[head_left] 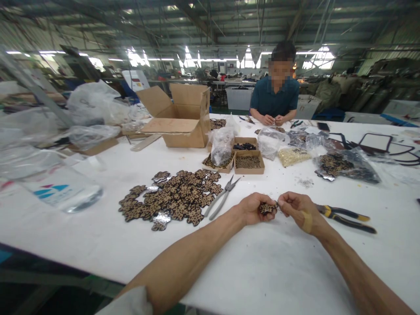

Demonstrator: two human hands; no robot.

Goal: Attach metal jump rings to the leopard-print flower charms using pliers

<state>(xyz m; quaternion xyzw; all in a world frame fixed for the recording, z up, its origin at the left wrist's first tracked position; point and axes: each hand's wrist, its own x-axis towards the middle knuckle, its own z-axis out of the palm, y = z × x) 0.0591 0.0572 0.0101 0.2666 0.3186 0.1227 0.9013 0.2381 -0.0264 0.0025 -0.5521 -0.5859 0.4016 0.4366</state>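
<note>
My left hand (257, 208) is closed around a small leopard-print, bear-shaped piece (267, 208) above the white table. Close against it, my right hand (297, 209) pinches at the piece's right edge; what lies between those fingertips is too small to make out. A strip of tape wraps the right hand near the wrist. Left of my hands spreads a pile of similar leopard-print pieces (177, 194), some with shiny silver backs. Grey-handled pliers (223, 197) lie beside that pile. Pliers with black and yellow handles (348, 216) rest partly behind my right hand.
Small cardboard trays of metal parts (248, 162) stand beyond my hands, near an open cardboard box (183, 118). Plastic bags of parts (344, 166) lie at the right. Across the table (262, 262) a person in a dark teal shirt (274, 100) works with both hands together.
</note>
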